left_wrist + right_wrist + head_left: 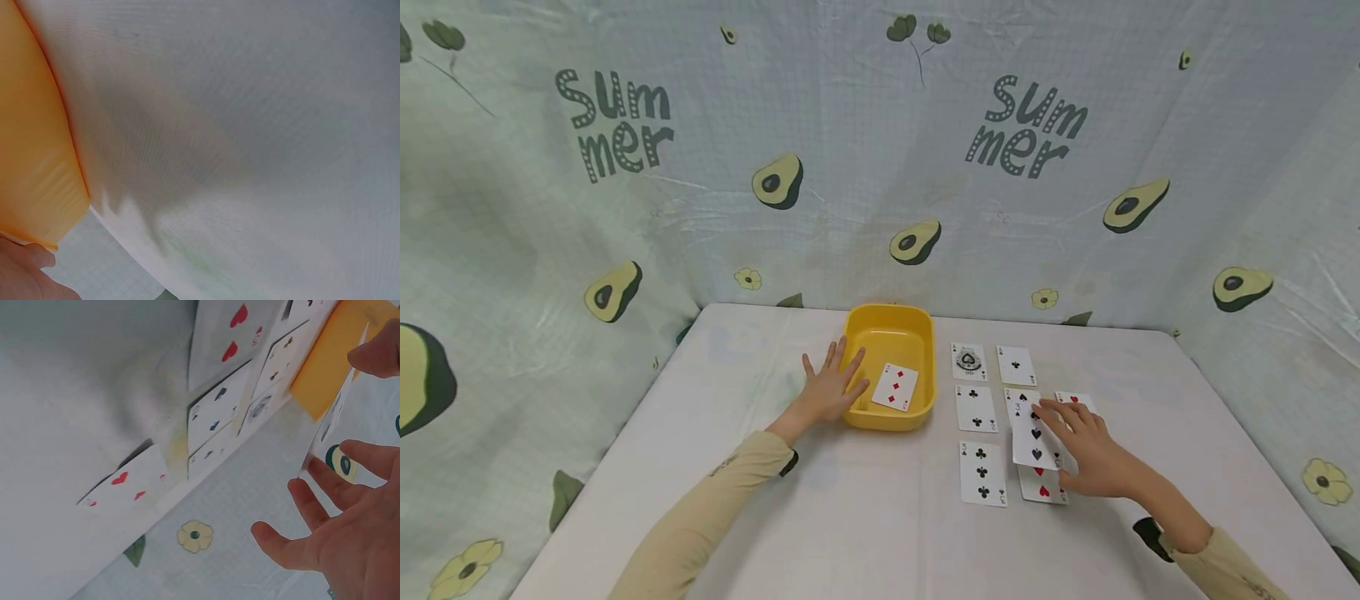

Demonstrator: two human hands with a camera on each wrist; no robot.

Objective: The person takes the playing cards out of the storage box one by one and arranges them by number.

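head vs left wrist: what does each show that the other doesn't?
Only the head view: the right hand pinching a spade card lifted over the rows of face-up cards, a diamond card lying inside the tray, and the avocado-print backdrop.

Only the left wrist view: a close look at the tray's outer wall and the shadow on the cloth beside it.

Both: the yellow tray, the left hand resting flat against its side, and the white tablecloth.
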